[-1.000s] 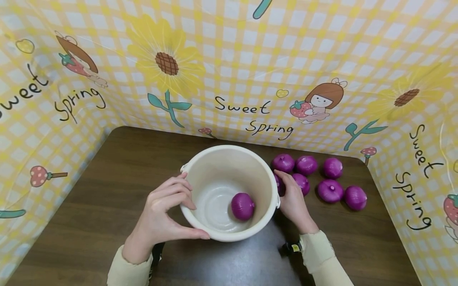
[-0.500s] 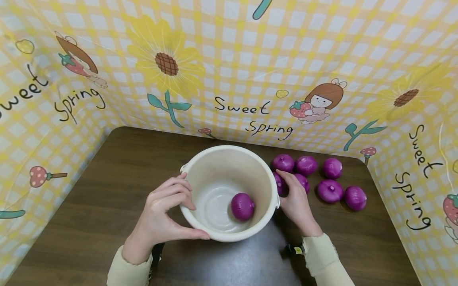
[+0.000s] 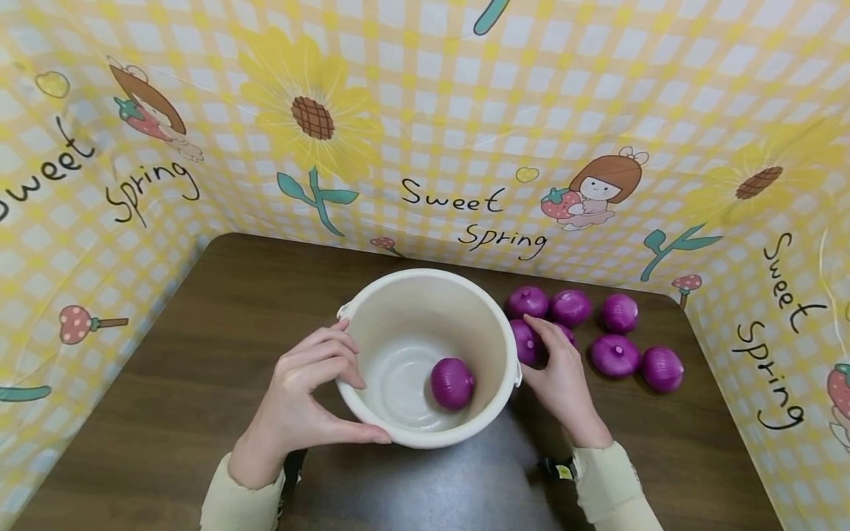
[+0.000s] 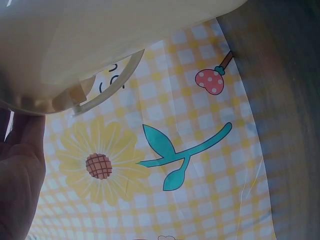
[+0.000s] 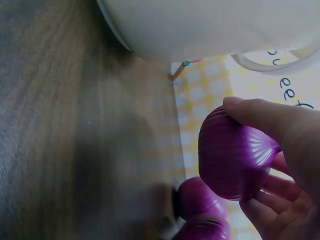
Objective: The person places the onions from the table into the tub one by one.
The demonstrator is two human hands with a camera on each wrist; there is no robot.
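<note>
A cream bucket (image 3: 425, 280) stands mid-table, with one purple onion (image 3: 452, 383) lying inside it. My left hand (image 3: 302, 391) grips the bucket's left rim, thumb along the near edge and fingers over the side. In the left wrist view, part of that hand (image 4: 22, 170) shows beneath the bucket's rim. To the right of the bucket, my right hand (image 3: 561, 380) holds another purple onion (image 3: 527, 341). The right wrist view shows this onion (image 5: 232, 155) between thumb and fingers, off the table and apart from the bucket (image 5: 215, 25).
Several more purple onions (image 3: 614, 355) lie on the brown wooden table (image 3: 173, 354), to the right and behind the right hand. One is partly hidden by that hand. Yellow checked cloth (image 3: 425, 133) walls off the back and both sides. The bucket's handle (image 5: 280, 67) hangs at its outside.
My right hand has shifted slightly right with the onion, which now shows more fully beside the bucket. The left hand and the bucket have stayed put.
</note>
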